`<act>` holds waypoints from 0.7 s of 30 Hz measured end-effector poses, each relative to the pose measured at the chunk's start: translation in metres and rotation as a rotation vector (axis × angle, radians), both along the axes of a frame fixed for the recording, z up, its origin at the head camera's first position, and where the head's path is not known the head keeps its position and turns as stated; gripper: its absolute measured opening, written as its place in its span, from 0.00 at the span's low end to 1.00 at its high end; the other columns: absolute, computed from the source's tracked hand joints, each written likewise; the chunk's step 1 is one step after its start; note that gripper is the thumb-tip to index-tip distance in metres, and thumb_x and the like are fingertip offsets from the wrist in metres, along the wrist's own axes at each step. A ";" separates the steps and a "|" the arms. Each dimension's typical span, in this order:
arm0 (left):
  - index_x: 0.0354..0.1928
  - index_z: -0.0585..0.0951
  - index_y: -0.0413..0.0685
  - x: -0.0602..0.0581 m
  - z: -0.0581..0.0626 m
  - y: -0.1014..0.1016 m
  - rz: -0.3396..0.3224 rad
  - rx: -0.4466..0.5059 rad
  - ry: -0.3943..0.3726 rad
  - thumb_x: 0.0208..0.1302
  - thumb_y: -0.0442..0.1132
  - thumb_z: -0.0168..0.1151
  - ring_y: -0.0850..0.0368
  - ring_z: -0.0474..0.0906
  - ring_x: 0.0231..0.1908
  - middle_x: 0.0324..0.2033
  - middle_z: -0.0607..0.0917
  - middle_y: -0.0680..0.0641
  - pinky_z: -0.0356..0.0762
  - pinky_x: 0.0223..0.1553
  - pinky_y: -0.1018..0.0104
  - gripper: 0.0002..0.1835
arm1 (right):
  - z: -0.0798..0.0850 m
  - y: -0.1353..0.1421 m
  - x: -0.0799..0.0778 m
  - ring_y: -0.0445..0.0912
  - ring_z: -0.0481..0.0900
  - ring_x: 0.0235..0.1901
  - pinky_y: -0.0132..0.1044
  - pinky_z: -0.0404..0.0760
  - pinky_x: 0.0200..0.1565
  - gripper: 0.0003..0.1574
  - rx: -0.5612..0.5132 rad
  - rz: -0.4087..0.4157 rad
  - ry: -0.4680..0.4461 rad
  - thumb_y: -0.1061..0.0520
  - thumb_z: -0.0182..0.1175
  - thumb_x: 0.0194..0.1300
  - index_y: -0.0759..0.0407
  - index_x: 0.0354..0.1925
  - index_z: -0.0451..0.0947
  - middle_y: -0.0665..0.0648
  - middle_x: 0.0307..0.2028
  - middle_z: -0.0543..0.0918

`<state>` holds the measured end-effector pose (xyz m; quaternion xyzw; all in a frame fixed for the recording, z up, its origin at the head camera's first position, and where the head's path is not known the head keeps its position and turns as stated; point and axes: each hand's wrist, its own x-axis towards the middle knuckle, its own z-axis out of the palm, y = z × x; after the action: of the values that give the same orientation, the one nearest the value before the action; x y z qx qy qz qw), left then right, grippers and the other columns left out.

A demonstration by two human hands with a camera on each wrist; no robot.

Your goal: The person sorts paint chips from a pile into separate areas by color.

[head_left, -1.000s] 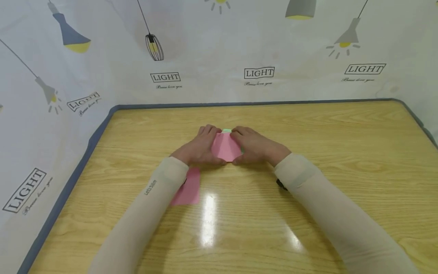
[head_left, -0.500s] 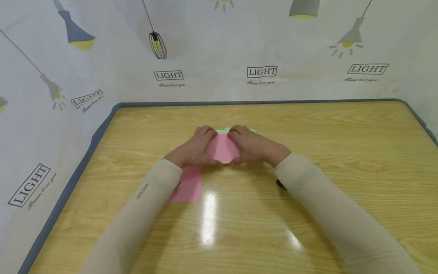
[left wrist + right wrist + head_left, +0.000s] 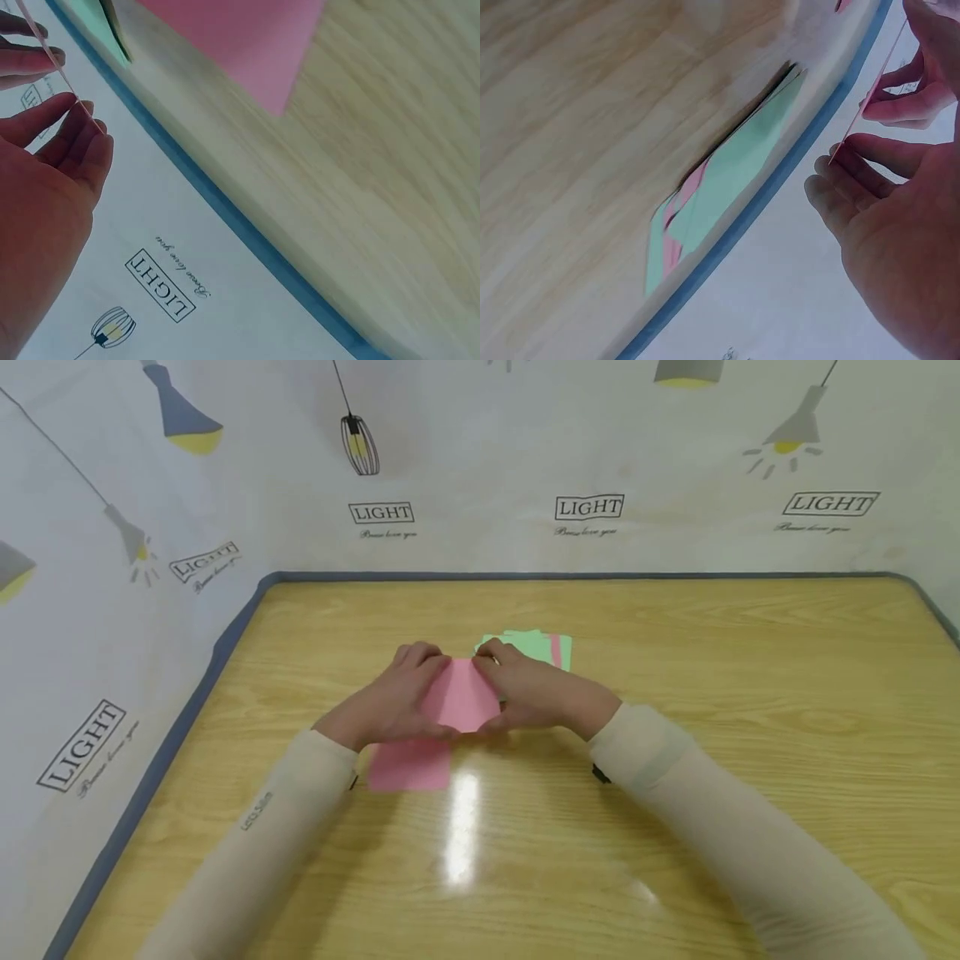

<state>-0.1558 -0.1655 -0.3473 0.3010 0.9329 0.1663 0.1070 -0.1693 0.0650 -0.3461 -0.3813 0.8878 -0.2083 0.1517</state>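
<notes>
Both hands hold one pink sheet of paper (image 3: 462, 697) raised over the table, seen nearly edge-on in both wrist views. My left hand (image 3: 399, 695) pinches its left side between thumb and fingers. On the right side, my right hand (image 3: 534, 689) pinches it the same way. Below the left hand a second pink sheet (image 3: 410, 767) lies flat on the wood. Behind the right hand is a pile of light green paper pieces (image 3: 528, 647) with a pink strip (image 3: 556, 651) showing at its right; the hand covers part of the pile.
The wood-grain table (image 3: 712, 710) has a blue-grey edge strip (image 3: 600, 576) along its back and left. A white covering printed with lamps and the word LIGHT (image 3: 589, 507) rises behind it. Small black objects (image 3: 602, 774) show under both forearms.
The hands have moved left and nearer with the pink sheet, uncovering more of the green pile behind. The left forearm has shifted left, showing more of the flat pink sheet. The head view has tilted slightly.
</notes>
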 end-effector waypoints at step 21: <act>0.67 0.67 0.37 0.050 -0.004 -0.042 0.066 -0.005 -0.064 0.46 0.60 0.76 0.48 0.59 0.59 0.61 0.66 0.44 0.72 0.53 0.53 0.51 | -0.014 -0.046 0.035 0.49 0.64 0.58 0.35 0.71 0.56 0.56 0.107 0.147 0.119 0.35 0.68 0.57 0.69 0.68 0.61 0.59 0.63 0.62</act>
<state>-0.1059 -0.2075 -0.3508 0.2642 0.9389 0.1767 0.1319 -0.1343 0.0192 -0.3600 -0.4483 0.8748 -0.1261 0.1334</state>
